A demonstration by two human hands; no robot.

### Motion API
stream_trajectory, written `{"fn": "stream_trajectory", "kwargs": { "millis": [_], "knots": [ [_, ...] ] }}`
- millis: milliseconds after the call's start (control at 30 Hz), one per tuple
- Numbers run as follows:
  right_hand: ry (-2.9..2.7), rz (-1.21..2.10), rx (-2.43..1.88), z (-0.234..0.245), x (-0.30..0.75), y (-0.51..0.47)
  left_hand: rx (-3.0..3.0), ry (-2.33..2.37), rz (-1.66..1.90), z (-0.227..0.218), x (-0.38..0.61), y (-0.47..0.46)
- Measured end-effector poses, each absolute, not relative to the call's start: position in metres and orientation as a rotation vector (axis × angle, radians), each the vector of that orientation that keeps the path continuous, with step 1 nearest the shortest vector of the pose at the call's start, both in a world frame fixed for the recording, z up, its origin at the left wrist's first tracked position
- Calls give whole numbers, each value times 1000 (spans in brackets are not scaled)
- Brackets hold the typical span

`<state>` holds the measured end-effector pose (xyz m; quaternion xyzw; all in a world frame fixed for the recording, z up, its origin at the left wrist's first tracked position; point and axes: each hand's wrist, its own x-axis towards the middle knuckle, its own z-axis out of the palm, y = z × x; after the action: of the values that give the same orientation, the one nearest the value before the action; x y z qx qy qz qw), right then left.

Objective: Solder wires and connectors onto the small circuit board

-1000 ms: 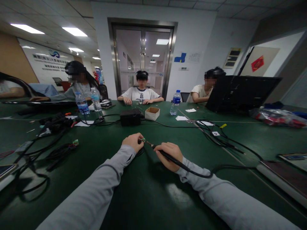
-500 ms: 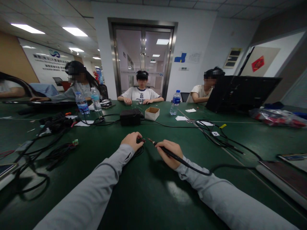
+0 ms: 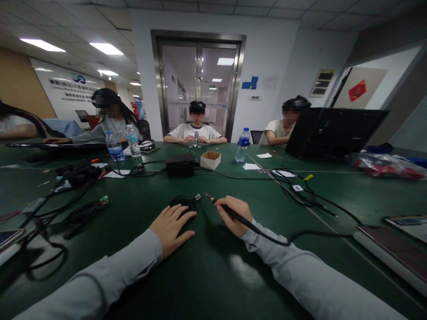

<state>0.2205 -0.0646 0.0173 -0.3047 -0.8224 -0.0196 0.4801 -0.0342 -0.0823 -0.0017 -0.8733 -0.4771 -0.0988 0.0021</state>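
My left hand (image 3: 171,229) lies with fingers spread, its fingertips at the near edge of a coiled black cable (image 3: 184,203). A small connector or circuit piece (image 3: 198,197) sits at the cable's right end; its details are too small to tell. In my right hand (image 3: 235,215) is a soldering iron (image 3: 238,218), held like a pen. Its tip points left, a short gap from the small piece. The iron's black cord runs right over my sleeve.
Beyond the coil stand a black power box (image 3: 180,166) and an open cardboard box (image 3: 211,160). Tangled cables (image 3: 83,213) lie left. Water bottles (image 3: 242,145), a monitor (image 3: 336,132) and loose cords (image 3: 300,193) are farther off. Several people sit around the table.
My left hand has let go of the small cable end, drawn back toward me and spread its fingers. My right hand with the soldering iron has barely moved.
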Motion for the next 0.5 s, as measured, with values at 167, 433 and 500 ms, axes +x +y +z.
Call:
{"fn": "stream_trajectory", "kwargs": {
  "millis": [167, 433, 500],
  "knots": [
    [-2029, -57, -748, 18, 221, -64, -2714, -1646, -191, 3, -62, -69],
    [-2050, -45, -755, 19, 222, -66, -2207, -2051, -120, 15, -155, -18],
    [-2053, -47, -761, 19, 221, -66, -2089, -2090, -179, 16, -186, -12]
  ]
}}
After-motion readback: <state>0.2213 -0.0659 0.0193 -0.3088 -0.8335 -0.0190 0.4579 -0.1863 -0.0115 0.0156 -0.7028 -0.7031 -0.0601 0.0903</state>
